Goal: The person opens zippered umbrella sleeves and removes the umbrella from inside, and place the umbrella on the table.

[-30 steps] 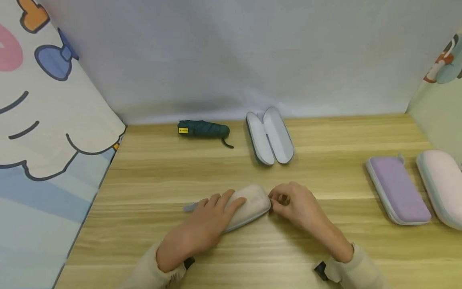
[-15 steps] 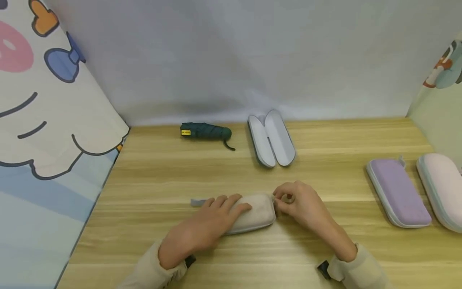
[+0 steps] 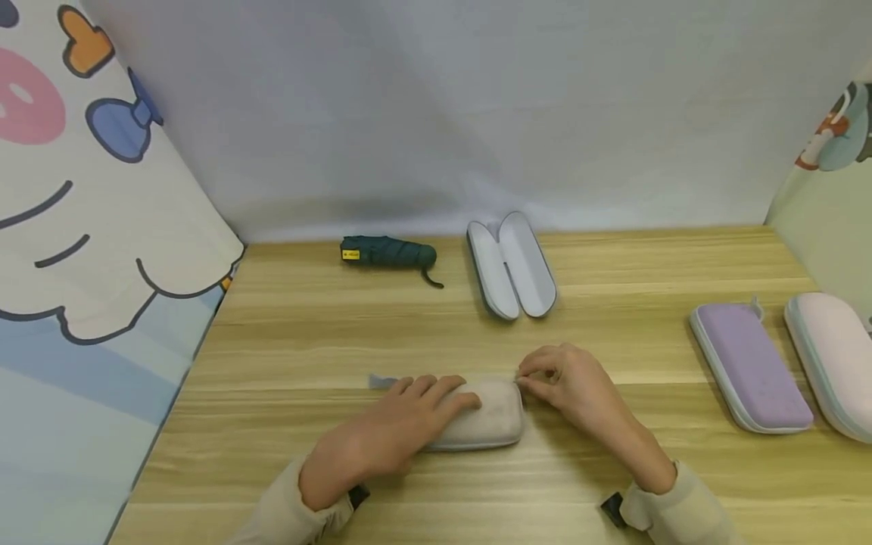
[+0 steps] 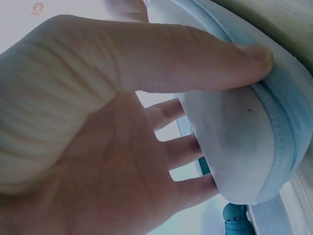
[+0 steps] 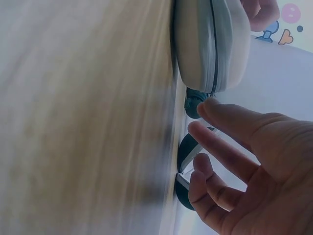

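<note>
Pale case (image 3: 480,425) flat on the desk (image 3: 286,363), nearer than the green umbrella (image 3: 391,252) and the hinged case (image 3: 514,272) (lying open). Left hand (image 3: 395,425) in a broad clasp over the left part, fingers across the top, thumb along the near wall. Right hand (image 3: 571,386) at the far right corner, thumb and forefinger brought together in a pinch, apparently on the zip pull (image 5: 212,94) (barely visible at the tips); other fingers loosely bent, holding nothing.

Possible faults, as a judgement: swivelling of the pale case on the smooth-looking desk, from a sideways tug against too light a clasp; loss of so small a pull, from a shallow pinch; jamming at the bend of the corner, from a tug out of line with the zip tape (image 4: 281,132); obstruction further along, from the left thumb resting on that tape.

Appearance: rounded, softly contoured shell, cream to pale grey above; light blue tape around the wall; small dark speck in the left wrist view; grey-blue strap (image 3: 381,381) jutting from the left end. Extent of any gap along the zip: impossible to tell.
</note>
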The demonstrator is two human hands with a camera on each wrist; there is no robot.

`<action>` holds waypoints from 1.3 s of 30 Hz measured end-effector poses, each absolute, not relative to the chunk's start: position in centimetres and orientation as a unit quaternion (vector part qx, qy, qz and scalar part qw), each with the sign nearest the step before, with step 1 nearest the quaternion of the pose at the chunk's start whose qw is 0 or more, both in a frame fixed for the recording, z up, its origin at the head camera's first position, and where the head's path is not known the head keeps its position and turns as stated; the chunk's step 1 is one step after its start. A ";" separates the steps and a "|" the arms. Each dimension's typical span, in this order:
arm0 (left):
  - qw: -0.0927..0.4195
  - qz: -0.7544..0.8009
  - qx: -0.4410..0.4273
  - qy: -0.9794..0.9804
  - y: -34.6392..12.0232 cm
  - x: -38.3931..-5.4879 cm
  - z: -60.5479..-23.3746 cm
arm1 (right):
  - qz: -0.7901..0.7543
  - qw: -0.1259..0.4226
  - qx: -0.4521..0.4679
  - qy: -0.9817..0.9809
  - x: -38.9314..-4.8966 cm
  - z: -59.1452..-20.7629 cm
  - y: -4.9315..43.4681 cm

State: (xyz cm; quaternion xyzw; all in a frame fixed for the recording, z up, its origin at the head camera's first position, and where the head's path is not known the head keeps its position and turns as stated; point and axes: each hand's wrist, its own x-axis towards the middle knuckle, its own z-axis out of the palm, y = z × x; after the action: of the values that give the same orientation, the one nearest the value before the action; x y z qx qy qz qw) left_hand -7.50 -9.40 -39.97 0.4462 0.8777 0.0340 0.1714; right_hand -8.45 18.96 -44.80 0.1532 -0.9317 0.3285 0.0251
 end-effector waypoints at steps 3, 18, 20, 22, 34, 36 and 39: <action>0.163 0.038 0.455 0.875 -9.4 -7.5 -40.1 | 0.328 0.022 0.158 -0.931 -8.4 -45.0 19.0; 0.113 0.083 0.478 0.867 -9.2 -7.8 -40.7 | 0.329 0.018 0.171 -0.929 -8.3 -45.1 18.7; 0.111 0.093 0.476 0.868 -9.2 -7.8 -40.7 | 0.325 0.022 0.172 -0.930 -8.3 -45.1 18.7; 0.110 0.104 0.479 0.864 -9.3 -8.0 -40.8 | 0.329 0.022 0.179 -0.927 -8.4 -45.2 18.6; 0.100 0.079 0.508 0.852 -8.5 -7.5 -40.8 | 0.362 -0.024 0.222 -0.905 -9.1 -45.3 18.4; 0.090 0.073 0.519 0.847 -8.3 -7.3 -41.0 | 0.375 -0.043 0.240 -0.894 -9.3 -45.4 18.4; 0.068 0.063 0.540 0.837 -7.9 -6.9 -41.2 | 0.387 -0.072 0.262 -0.881 -9.6 -45.6 18.5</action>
State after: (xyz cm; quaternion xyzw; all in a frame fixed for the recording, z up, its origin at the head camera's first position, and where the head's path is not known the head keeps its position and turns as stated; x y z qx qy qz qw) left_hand -6.91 -7.88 -41.17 0.5400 0.8366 0.0630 0.0680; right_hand -9.57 18.45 -45.57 0.2622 -0.8811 0.3869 -0.0717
